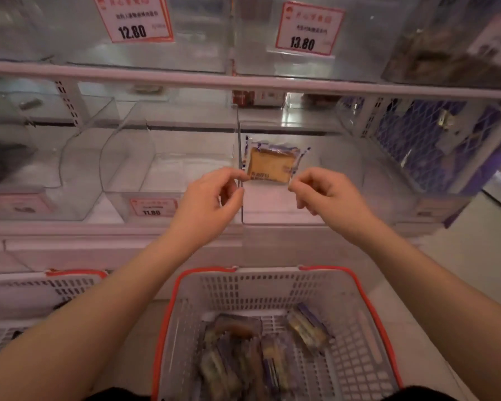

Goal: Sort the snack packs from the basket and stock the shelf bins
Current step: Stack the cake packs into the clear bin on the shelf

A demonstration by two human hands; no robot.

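The shelf [243, 82] fills the upper view, two tiers of clear bins with price tags. On the lower tier, the bin [315, 204] right of centre is the one being stocked; the bin to its left, tagged 11.80 [152, 208], looks bare, though glare makes that hard to confirm.

Below, a grey basket [272, 280] with a red rim sits in front of the person and holds a loose heap of packs [258, 354], purple-edged and blurred, so most of the sorting appears to lie ahead. A second basket [55, 285] shows at the left edge.

Both arms reach up over the basket to the bin. Between the hands one pack [271, 164] with a tan cake inside stands nearly upright over the bin floor, close to the divider on its left. The left hand [211, 198] pinches its lower left corner between thumb and forefinger; the right hand [327, 192] pinches the lower right edge the same way, the other fingers loosely curled.

The step in hand seems to be placing this pack in its bin. Whether it already rests on the floor cannot be told. The next move likely calls for lowering or leaning it back so it lies steady, letting go with both hands, then reaching down for a matching pack.
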